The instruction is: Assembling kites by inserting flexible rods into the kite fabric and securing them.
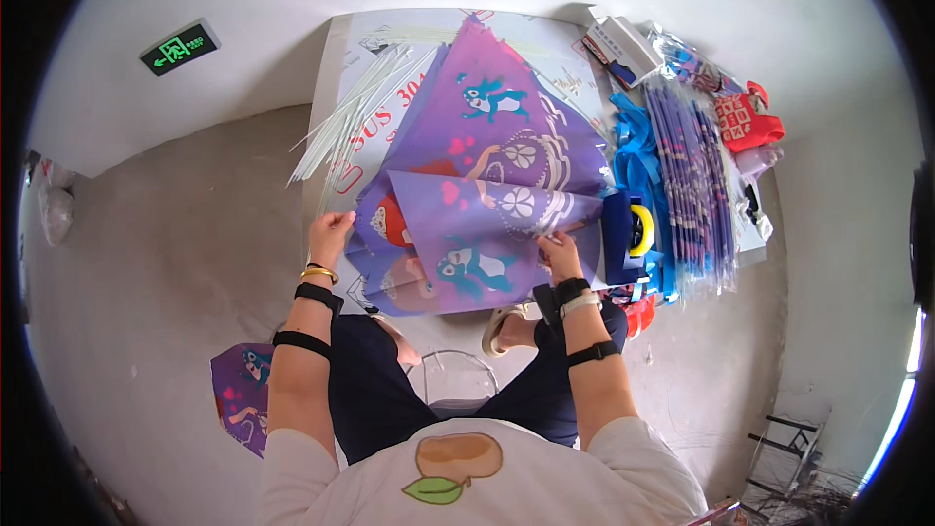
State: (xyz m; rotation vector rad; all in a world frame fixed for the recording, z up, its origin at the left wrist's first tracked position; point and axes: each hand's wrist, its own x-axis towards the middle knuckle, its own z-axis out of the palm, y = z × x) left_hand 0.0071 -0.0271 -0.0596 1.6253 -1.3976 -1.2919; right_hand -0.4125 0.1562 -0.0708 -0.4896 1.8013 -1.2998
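Observation:
A large purple kite sail (467, 146), printed with cartoon figures, hearts and flowers, lies across the table in front of me, its pointed end away from me. Its near part is folded and rumpled. At the left edge my left hand (333, 236) is closed, thumb and fingers pinching the fabric. My right hand (560, 255) pinches the sail near its lower right side. Just beyond that hand stands a dark blue tape dispenser (617, 258) with a yellow roll (642, 230).
Thin white rods (355, 112) lie loose on the table (336, 49) at the left. Blue straps (635, 141), a stack of bagged purple packs (691, 185), a box (623, 44) and a red bag (750, 122) crowd the right. Another printed sheet (243, 394) is low at my left.

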